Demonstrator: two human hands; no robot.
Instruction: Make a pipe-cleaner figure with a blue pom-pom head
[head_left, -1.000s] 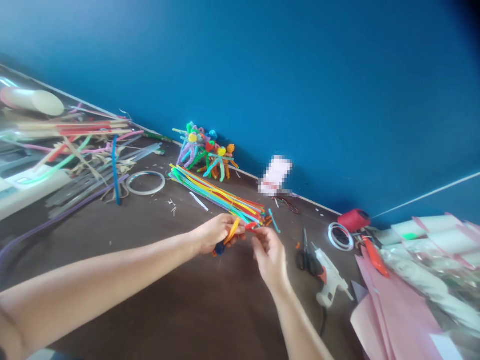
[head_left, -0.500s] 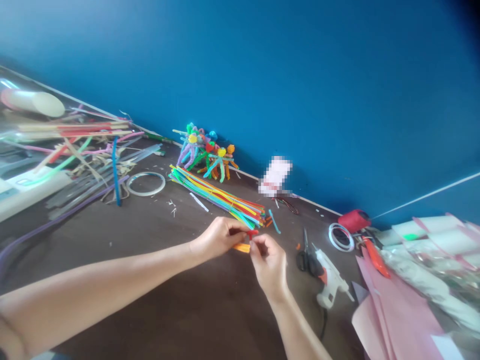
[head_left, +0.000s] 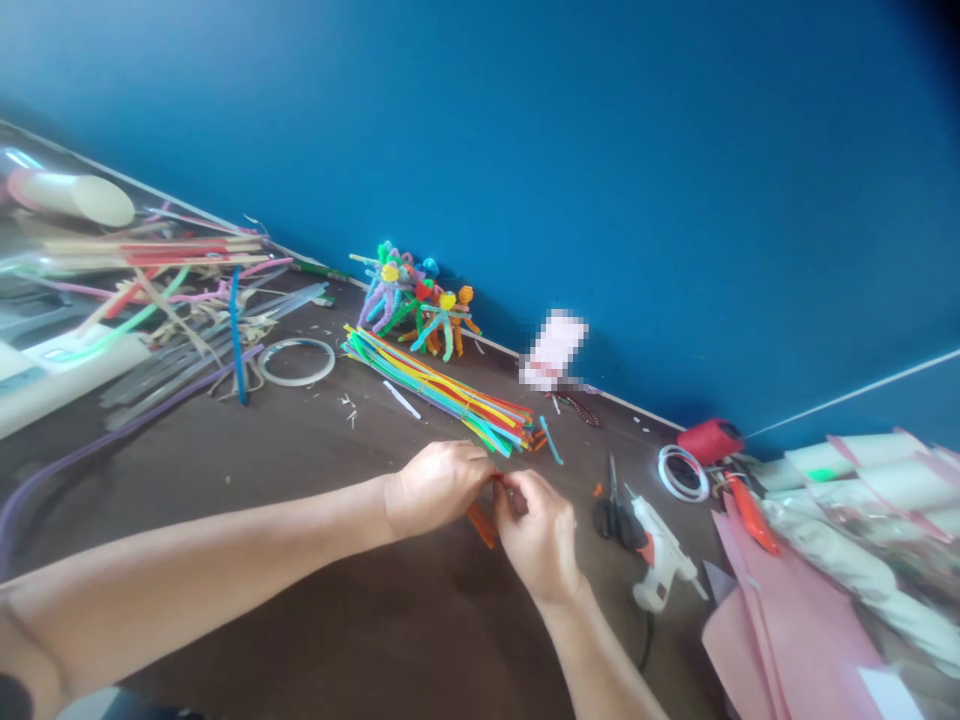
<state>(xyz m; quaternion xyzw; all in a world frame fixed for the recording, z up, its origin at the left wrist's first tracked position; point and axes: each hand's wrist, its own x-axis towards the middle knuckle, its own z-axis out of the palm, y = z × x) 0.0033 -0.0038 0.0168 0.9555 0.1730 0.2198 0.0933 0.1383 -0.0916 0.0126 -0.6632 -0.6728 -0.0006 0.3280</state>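
In front of the pipe-cleaner bundle (head_left: 439, 402), the left hand (head_left: 436, 490) and right hand (head_left: 536, 535) are clenched close together, grasping a short orange pipe cleaner (head_left: 481, 524) between them.

Fuzzy chenille pipe cleaners (head_left: 435, 395), matt pink paper sheets (head_left: 795, 640)

Room below the right hand (head_left: 536, 535) — glue gun (head_left: 660, 552) rightward, seemingly

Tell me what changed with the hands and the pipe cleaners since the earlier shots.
The left hand and right hand have closed together at the red pipe cleaner, and the dark blue end seen earlier is hidden. The orange pipe cleaner has swung from pointing up to slanting down below them. The pipe cleaner bundle, glue gun and scissors stayed put.
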